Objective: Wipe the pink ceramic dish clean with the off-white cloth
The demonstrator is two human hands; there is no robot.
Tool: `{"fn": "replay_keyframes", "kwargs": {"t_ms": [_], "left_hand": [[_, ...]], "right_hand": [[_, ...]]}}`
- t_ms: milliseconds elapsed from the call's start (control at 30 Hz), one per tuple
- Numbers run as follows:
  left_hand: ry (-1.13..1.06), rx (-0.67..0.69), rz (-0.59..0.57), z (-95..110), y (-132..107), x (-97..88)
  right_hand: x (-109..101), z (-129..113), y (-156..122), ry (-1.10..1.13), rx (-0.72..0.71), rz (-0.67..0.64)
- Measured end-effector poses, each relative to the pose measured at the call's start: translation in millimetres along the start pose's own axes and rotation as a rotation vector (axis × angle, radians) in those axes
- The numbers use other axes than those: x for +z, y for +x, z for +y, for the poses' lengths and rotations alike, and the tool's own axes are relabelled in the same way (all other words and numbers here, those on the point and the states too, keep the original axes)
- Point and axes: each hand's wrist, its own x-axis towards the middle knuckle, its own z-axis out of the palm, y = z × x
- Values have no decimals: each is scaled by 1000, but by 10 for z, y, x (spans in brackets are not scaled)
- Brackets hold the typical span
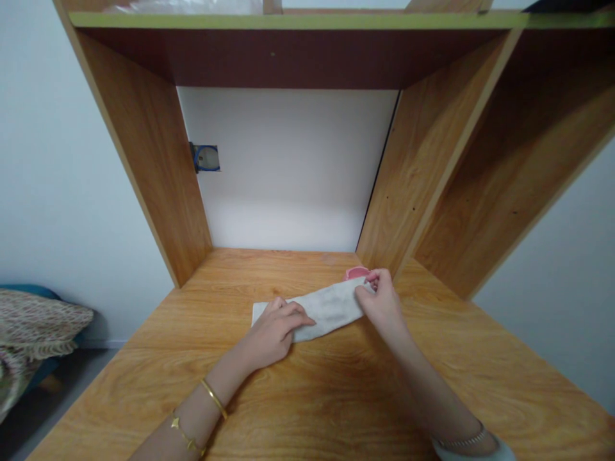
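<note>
A long strip of pale grey cloth [331, 307], which looks folded, lies across the wooden desk in the head view. My left hand [276, 330] rests on its left part with the fingers stretched out flat, pressing it to the desktop. At the other end, my right hand [382, 299] pinches the cloth's right edge between thumb and fingers and holds it slightly raised. Just behind that end sits a pink object [356, 273], partly hidden by the cloth, so its kind cannot be made out.
The wooden desktop [192, 358] runs back to a white panel [288, 166] with a cut-out holding blue wire [206, 158]. Wooden side walls [139, 153] stand left and right, under a shelf [288, 57]. At far left a fringed woven cover [38, 320] lies on blue furniture.
</note>
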Motion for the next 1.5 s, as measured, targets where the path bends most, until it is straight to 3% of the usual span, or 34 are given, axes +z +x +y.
{"fn": "replay_keyframes", "kwargs": {"t_ms": [100, 233, 433, 533, 733, 933, 1100, 1267, 1433, 1500], "left_hand": [[59, -107, 93, -28, 3, -6], [229, -366, 243, -162, -6, -52], [299, -527, 234, -287, -24, -106], [258, -528, 219, -258, -18, -84], [128, -497, 231, -215, 8, -42], [-345, -550, 280, -261, 57, -7], [-472, -521, 325, -292, 59, 17], [-380, -510, 355, -327, 49, 25], [-33, -563, 273, -347, 21, 9], [94, -600, 261, -343, 5, -11]], "right_hand": [[-78, -80, 13, 82, -25, 110], [-97, -113, 6, 206, -51, 168], [47, -89, -63, 301, -111, 124], [155, -111, -152, 248, -160, 75], [338, -123, -332, 150, -371, -216], [465, -175, -464, 163, -453, -358], [532, -225, -569, 203, -486, -501], [552, -199, -629, 218, -464, -641], [508, -178, -632, 249, -509, -740], [487, -169, -607, 223, -530, -699]]}}
